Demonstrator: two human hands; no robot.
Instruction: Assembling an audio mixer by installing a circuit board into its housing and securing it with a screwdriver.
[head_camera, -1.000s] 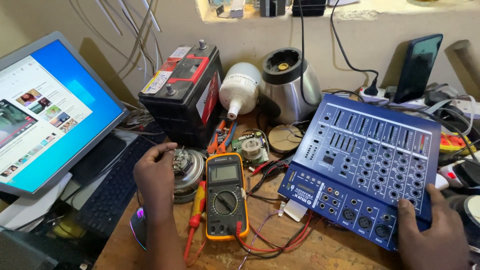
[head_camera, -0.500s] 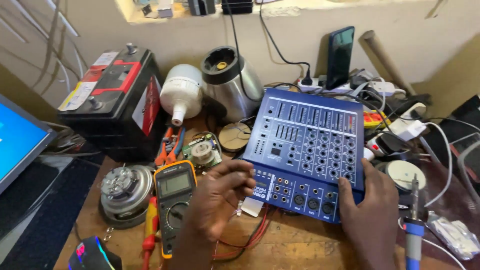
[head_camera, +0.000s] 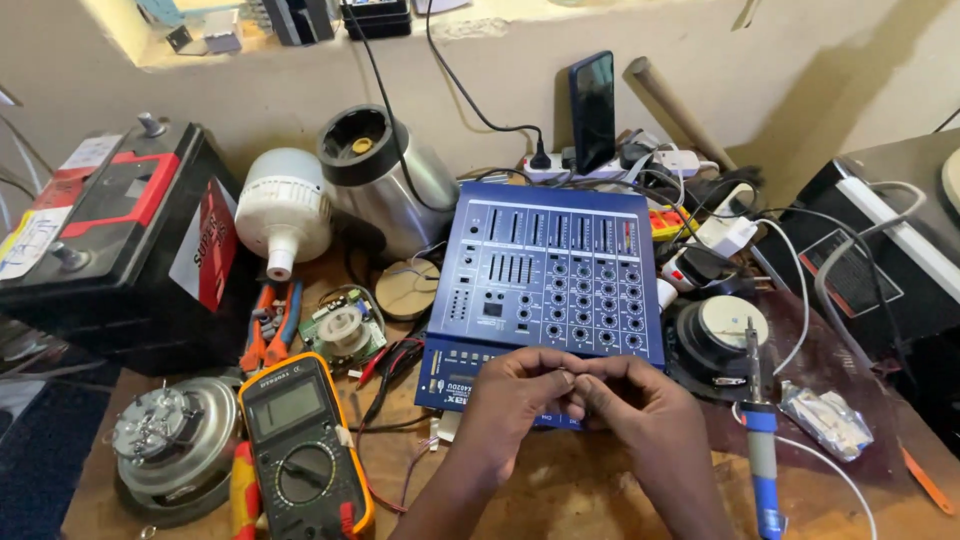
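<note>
Where the wooden table (head_camera: 560, 490) lies nearest the camera, the left hand (head_camera: 515, 400) and right hand (head_camera: 635, 405) meet fingertip to fingertip, both pinched on something too small to make out, just in front of the near edge of the blue mixer (head_camera: 550, 290). That mixer is a flat blue box, tilted up toward the back, with rows of black knobs, short white sliders and a lower strip of sockets with pale lettering.

Left of the hands a yellow-cased multimeter (head_camera: 303, 450) lies flat with a grey screen and a round dial, red and black leads (head_camera: 385, 365) trailing from it. Further left sits a round metal motor (head_camera: 170, 440). To the right a soldering iron (head_camera: 762, 440) with a blue handle lies pointing away, beside a small crinkled clear packet (head_camera: 828, 420) and a round black speaker (head_camera: 720, 335).

Behind the multimeter are orange-handled pliers (head_camera: 268, 330), a small green circuit board (head_camera: 345, 330) and a round tan disc (head_camera: 408, 290). Further back at the left stands a black car battery (head_camera: 110, 240) with a red top panel, a white rectangular sticker on its lid and a red and white label on its side. Next to it lie a white bulb (head_camera: 283, 210) and a steel blender base (head_camera: 385, 180), whose open top shows a yellow hub inside. A dark phone (head_camera: 593, 110) stands upright against the wall behind a white power strip (head_camera: 560, 168).
</note>
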